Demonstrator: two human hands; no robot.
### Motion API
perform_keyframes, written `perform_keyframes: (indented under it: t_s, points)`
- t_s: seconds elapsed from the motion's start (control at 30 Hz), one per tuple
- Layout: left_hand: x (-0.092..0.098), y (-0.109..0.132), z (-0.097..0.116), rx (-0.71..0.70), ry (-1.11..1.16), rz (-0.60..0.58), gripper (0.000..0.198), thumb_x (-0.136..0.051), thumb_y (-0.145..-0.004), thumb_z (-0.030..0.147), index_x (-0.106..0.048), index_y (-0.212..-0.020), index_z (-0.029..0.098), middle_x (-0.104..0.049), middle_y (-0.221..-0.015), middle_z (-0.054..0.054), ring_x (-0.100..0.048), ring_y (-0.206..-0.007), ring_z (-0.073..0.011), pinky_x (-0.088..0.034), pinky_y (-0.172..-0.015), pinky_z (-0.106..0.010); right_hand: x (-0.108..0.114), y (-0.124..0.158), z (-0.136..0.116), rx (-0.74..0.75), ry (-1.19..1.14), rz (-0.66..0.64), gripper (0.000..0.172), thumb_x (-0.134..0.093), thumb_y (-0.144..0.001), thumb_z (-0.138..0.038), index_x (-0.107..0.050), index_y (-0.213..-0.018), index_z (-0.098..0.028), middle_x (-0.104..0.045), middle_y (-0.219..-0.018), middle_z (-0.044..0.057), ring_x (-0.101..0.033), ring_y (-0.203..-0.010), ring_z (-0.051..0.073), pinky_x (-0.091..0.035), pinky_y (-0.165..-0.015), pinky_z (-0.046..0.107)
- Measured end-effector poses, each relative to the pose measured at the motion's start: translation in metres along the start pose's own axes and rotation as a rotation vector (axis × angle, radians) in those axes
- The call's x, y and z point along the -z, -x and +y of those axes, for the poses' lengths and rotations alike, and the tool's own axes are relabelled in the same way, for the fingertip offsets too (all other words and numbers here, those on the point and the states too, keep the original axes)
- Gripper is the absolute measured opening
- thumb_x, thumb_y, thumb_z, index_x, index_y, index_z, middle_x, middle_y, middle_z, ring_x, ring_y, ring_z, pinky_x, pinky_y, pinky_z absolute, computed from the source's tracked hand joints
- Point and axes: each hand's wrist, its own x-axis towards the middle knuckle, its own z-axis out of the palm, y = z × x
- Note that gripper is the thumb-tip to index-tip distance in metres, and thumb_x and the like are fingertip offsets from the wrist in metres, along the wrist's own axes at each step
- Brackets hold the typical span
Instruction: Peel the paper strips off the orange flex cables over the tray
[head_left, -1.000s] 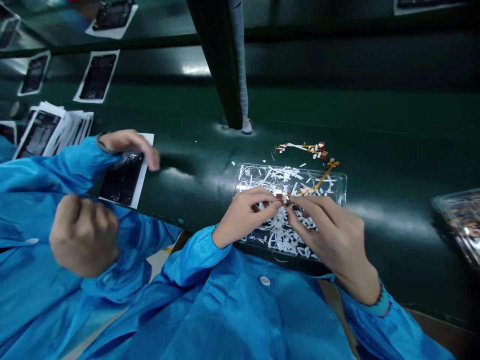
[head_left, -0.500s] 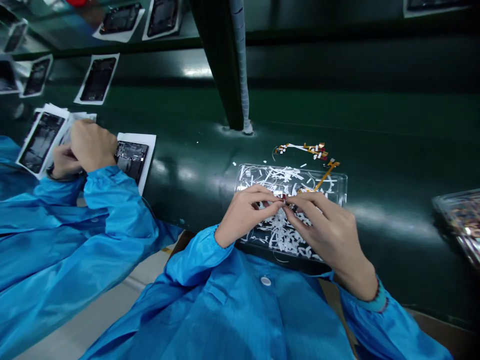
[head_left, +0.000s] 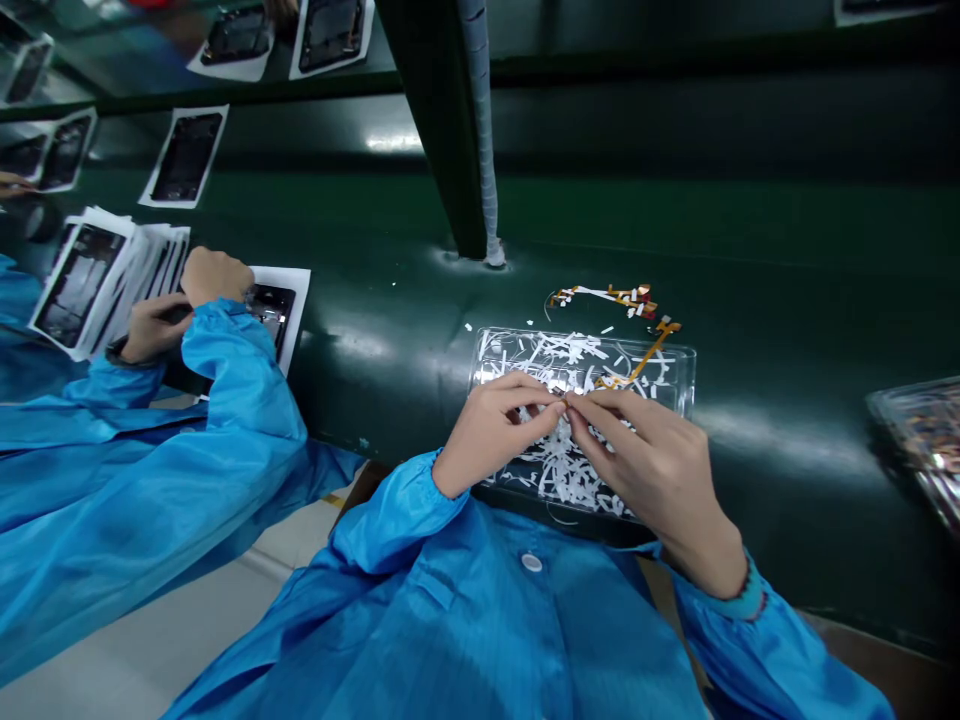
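My left hand point(head_left: 501, 425) and my right hand point(head_left: 649, 450) meet fingertip to fingertip above a clear plastic tray point(head_left: 691, 372). Pinched between both thumbs and forefingers is a small flex cable point(head_left: 565, 400), of which only a tiny orange-brown bit shows. White paper-like strips point(head_left: 577, 480) lie scattered thickly in the tray. Behind my right fingers an orange flex cable point(head_left: 649, 352) slants across the tray's far edge; whether it joins the pinched piece I cannot tell. Beyond the tray lies a small pile of orange and white flex cables point(head_left: 611, 294).
A dark post point(head_left: 442, 130) with a wrapped grey cable point(head_left: 484, 130) rises from the green bench point(head_left: 375, 330). To the right stands another clear tray point(head_left: 919, 430) of small parts. At left, a co-worker's hands point(head_left: 217, 277) work beside stacked phone frames point(head_left: 82, 275) on white sheets.
My fingertips have closed further over the small piece, so its dark red part no longer shows. The co-worker's hands have shifted right, off the stack of phone frames.
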Motion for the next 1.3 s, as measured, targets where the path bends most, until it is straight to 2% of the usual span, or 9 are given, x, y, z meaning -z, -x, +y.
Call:
perform_keyframes:
  t_s: [0.17, 0.33, 0.47, 0.63, 0.73, 0.8, 1.13, 1.3]
  points:
    - [-0.002, 0.004, 0.002, -0.092, -0.137, 0.032, 0.015, -0.066, -0.094, 0.025, -0.079, -0.096, 0.019, -0.074, -0.098, -0.006, -0.069, -0.085, -0.0152, -0.056, -0.068, -0.026, 0.0, -0.002, 0.001, 0.022, 0.019, 0.021, 0.024, -0.07, -0.088, -0.014, -0.069, -0.112, -0.014, -0.076, -0.098, 0.007, -0.071, -0.084, 0.019, -0.055, -0.074, 0.032]
    - [-0.003, 0.004, 0.004, -0.08, -0.173, 0.033, 0.017, -0.064, -0.095, 0.025, -0.08, -0.096, 0.019, -0.075, -0.096, -0.006, -0.07, -0.086, -0.0165, -0.058, -0.069, -0.027, 0.0, -0.003, 0.0, 0.028, 0.072, 0.017, 0.025, -0.07, -0.088, -0.016, -0.068, -0.113, -0.014, -0.076, -0.099, 0.007, -0.07, -0.082, 0.019, -0.053, -0.072, 0.032]
    - [-0.004, 0.003, 0.002, -0.069, -0.157, 0.02, 0.017, -0.064, -0.095, 0.026, -0.08, -0.096, 0.019, -0.076, -0.097, -0.006, -0.07, -0.086, -0.0162, -0.058, -0.07, -0.027, -0.003, -0.005, -0.002, -0.023, 0.056, 0.02, 0.015, -0.069, -0.087, -0.013, -0.068, -0.102, -0.015, -0.075, -0.094, 0.006, -0.067, -0.074, 0.017, -0.05, -0.064, 0.03]
    - [-0.001, 0.001, -0.002, -0.041, -0.092, -0.006, 0.013, -0.067, -0.093, 0.025, -0.08, -0.095, 0.02, -0.076, -0.097, -0.005, -0.07, -0.086, -0.0152, -0.056, -0.072, -0.027, -0.003, -0.007, 0.001, -0.094, -0.114, -0.004, 0.013, -0.067, -0.088, -0.012, -0.065, -0.101, -0.015, -0.073, -0.094, 0.006, -0.068, -0.077, 0.016, -0.052, -0.064, 0.027]
    - [0.003, -0.002, -0.003, 0.001, 0.005, -0.003, 0.011, -0.072, -0.091, 0.027, -0.08, -0.094, 0.021, -0.075, -0.093, -0.004, -0.068, -0.081, -0.0138, -0.052, -0.064, -0.024, -0.001, -0.007, 0.002, -0.088, -0.146, -0.017, 0.019, -0.069, -0.089, -0.014, -0.065, -0.107, -0.014, -0.072, -0.098, 0.008, -0.069, -0.081, 0.018, -0.054, -0.065, 0.028]
    - [0.005, -0.004, -0.003, 0.025, 0.059, -0.002, 0.01, -0.074, -0.09, 0.029, -0.081, -0.093, 0.021, -0.075, -0.091, -0.004, -0.067, -0.08, -0.0136, -0.049, -0.059, -0.023, 0.0, -0.006, 0.003, -0.08, -0.154, -0.017, 0.021, -0.071, -0.089, -0.016, -0.065, -0.109, -0.014, -0.072, -0.098, 0.008, -0.07, -0.082, 0.018, -0.054, -0.065, 0.029]
    - [0.007, -0.004, -0.005, 0.102, 0.15, -0.06, 0.012, -0.073, -0.09, 0.031, -0.08, -0.089, 0.021, -0.074, -0.089, -0.004, -0.066, -0.081, -0.0139, -0.046, -0.059, -0.023, 0.001, -0.002, 0.004, -0.018, -0.16, -0.079, 0.027, -0.07, -0.089, -0.012, -0.066, -0.116, -0.012, -0.073, -0.105, 0.01, -0.071, -0.091, 0.022, -0.057, -0.075, 0.034]
    - [0.01, -0.005, -0.001, 0.175, 0.263, -0.115, 0.011, -0.076, -0.087, 0.03, -0.08, -0.085, 0.02, -0.074, -0.085, -0.004, -0.066, -0.078, -0.0137, -0.052, -0.067, -0.025, 0.004, -0.003, 0.002, -0.013, -0.075, -0.008, 0.024, -0.073, -0.087, -0.013, -0.067, -0.11, -0.012, -0.074, -0.099, 0.009, -0.071, -0.087, 0.021, -0.056, -0.073, 0.032]
